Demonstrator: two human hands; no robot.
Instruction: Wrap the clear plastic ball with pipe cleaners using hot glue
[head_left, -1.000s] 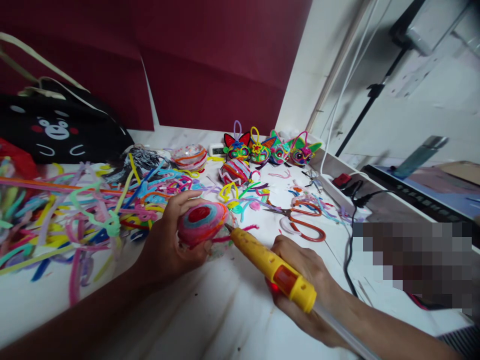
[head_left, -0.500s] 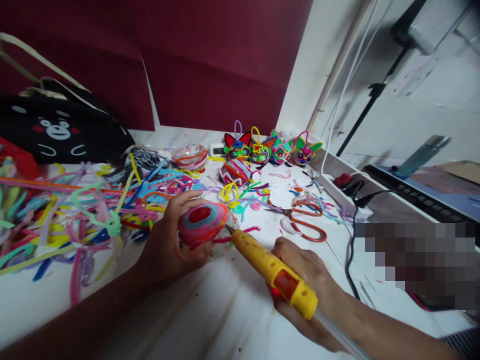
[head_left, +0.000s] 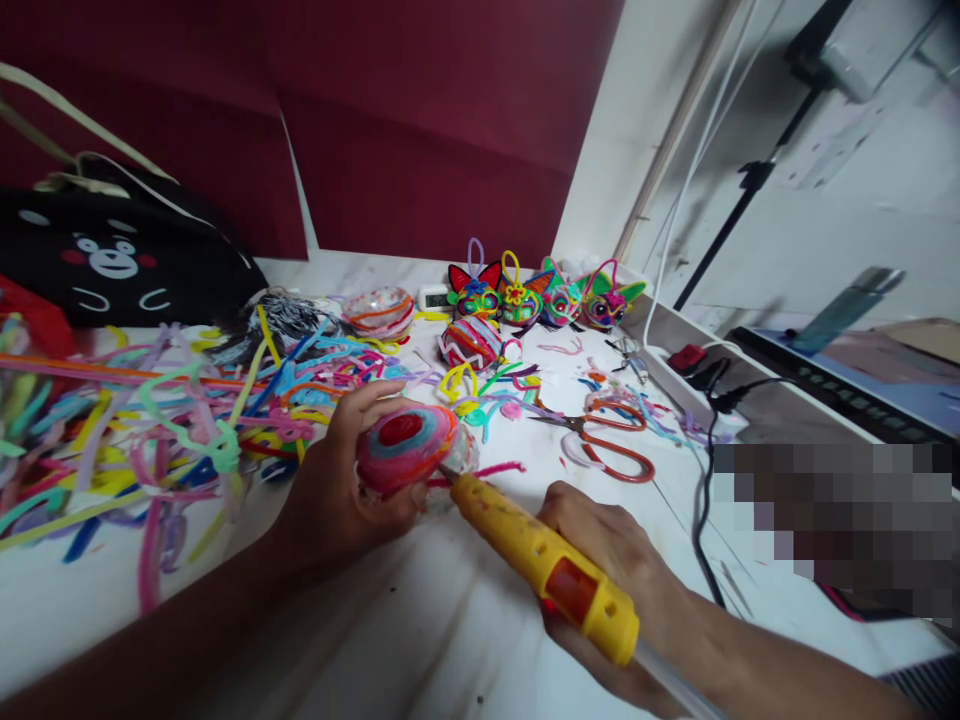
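My left hand [head_left: 341, 485] is closed around a half-sphere wrapped in pink, blue and red pipe cleaner [head_left: 403, 448], held just above the white table [head_left: 420, 630]. My right hand [head_left: 615, 560] grips a yellow glue gun [head_left: 544, 562] with a red window. Its nozzle touches the lower right edge of the wrapped half-sphere, beside a loose pink pipe cleaner end [head_left: 499, 468].
A big heap of coloured pipe cleaners [head_left: 150, 420] lies at the left. Red-handled scissors [head_left: 607, 440] lie to the right. Several finished cat-face ornaments [head_left: 540, 298] stand at the back, with a black bear bag [head_left: 112, 260] far left and a power strip with cables [head_left: 690, 380] at right.
The glue gun has slid a little down and left, so its nozzle now presses under the half-sphere's edge. My left hand has stayed put.
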